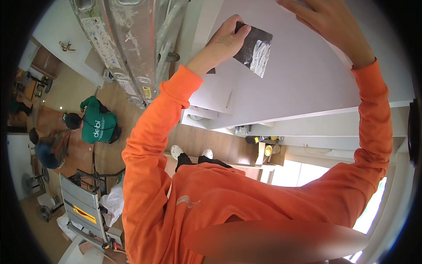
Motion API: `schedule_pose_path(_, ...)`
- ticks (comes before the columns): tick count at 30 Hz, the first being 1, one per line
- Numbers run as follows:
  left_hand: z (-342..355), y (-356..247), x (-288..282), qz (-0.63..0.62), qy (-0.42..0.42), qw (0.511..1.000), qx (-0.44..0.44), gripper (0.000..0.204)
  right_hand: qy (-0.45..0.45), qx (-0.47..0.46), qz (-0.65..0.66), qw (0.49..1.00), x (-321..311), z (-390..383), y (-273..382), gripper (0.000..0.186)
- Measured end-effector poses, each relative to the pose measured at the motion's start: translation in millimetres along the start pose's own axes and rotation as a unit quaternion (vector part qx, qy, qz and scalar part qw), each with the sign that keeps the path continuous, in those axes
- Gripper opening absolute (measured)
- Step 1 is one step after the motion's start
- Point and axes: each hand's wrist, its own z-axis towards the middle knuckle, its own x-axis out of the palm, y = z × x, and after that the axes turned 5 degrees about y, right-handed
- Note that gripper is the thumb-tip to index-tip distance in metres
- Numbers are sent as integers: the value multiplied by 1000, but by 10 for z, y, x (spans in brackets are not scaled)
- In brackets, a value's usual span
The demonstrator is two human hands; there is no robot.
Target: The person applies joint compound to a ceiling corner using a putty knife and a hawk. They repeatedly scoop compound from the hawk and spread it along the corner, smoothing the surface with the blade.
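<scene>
My left hand (229,40) is closed around a dark, flat putty scraper (246,44), thumb on its near face and fingers behind. A thick smear of white putty (261,58) covers the scraper's right-hand part. Below my left wrist a small dark corner (212,71) shows; what it belongs to is hidden. High at the upper right is my right hand (336,28), fingers stretched toward the left and apart. The top edge of the picture cuts part of it off, and nothing shows in it. Both hands are in front of a pale grey-white panel (303,75).
A paint-spattered metal ladder (127,39) stands close at my left. Far below are my white shoes (176,152), and a shelf with tools (268,149). Down left, a person in green (99,121) and another in dark blue (47,154) crouch near a folding work stand (81,204).
</scene>
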Motion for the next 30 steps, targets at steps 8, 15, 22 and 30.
schedule_pose_path(8, 0, -26, 14, 44, -26, 999, -1, 31, 3, -9, -22, 1000, -42, -136, 10, 29)
schedule_pose_path(15, -7, -4, 10, 19, -22, 999, -14, 33, -7, -16, -29, 999, 88, -412, -5, 32)
schedule_pose_path(22, -6, 2, 64, 28, -73, 996, 51, 34, 39, -15, -63, 997, -15, -594, 13, 35)
schedule_pose_path(30, 6, -22, 25, 13, -31, 999, 14, 30, 82, 35, -32, 995, 67, -935, 63, 51)
